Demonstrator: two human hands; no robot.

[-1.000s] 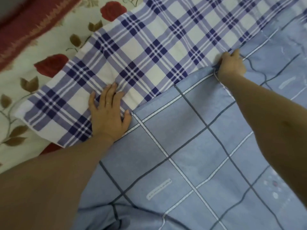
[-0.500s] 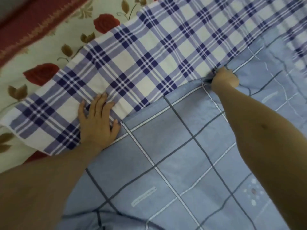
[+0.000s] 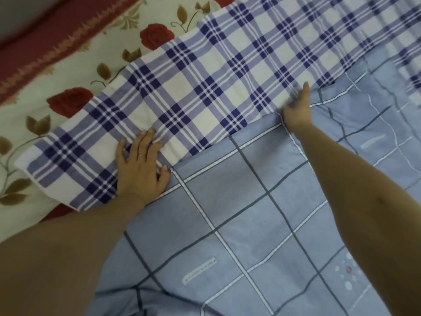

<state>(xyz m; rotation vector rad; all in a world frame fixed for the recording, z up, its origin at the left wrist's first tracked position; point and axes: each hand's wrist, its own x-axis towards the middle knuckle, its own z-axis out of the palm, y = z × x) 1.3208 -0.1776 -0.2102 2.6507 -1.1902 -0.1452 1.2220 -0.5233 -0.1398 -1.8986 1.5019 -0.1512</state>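
Pressing the left hand (image 3: 140, 166), fingers spread flat, on the plaid cloth (image 3: 205, 87) near its left end, thumb just at the far edge of the blue checked sheet (image 3: 250, 201). Laying the right hand (image 3: 296, 108), fingers straight but blurred, over that same edge farther right, reaching onto the plaid cloth.

No wording can be read here. The blue checked bedsheet (image 3: 227, 201) carries a small white printed strip (image 3: 199, 269) inside one of its squares, set slantwise. A row of tiny dark characters runs along it, too small and soft to make out. A second pale strip (image 3: 373, 141) sits in another square of the same sheet, further right, and it is blurred to a plain bar with no legible marks.
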